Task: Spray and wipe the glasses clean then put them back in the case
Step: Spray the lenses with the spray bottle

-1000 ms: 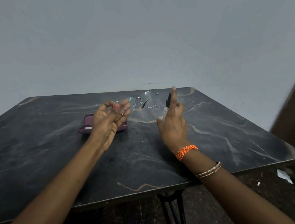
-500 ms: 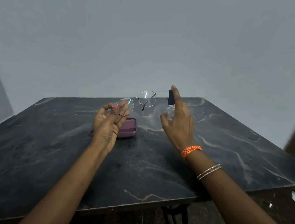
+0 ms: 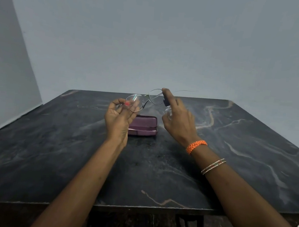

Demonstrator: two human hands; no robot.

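My left hand point(image 3: 117, 118) pinches the glasses point(image 3: 144, 99) at the frame's nine-o'clock end, above the case point(image 3: 144, 125); my right hand point(image 3: 177, 123) grips the spray bottle point(image 3: 167, 108). Light, fragile wire: I'd hold the rim, never the lenses.

We hold both arms out forward, our left hand point(image 3: 118, 118) raised with fingers pinched, our right hand point(image 3: 177, 122) curled with its forefinger up.

One pair of glasses point(image 3: 147, 99), one spray bottle point(image 3: 167, 108), one purple case point(image 3: 143, 125), one table point(image 3: 157, 177), two hands.
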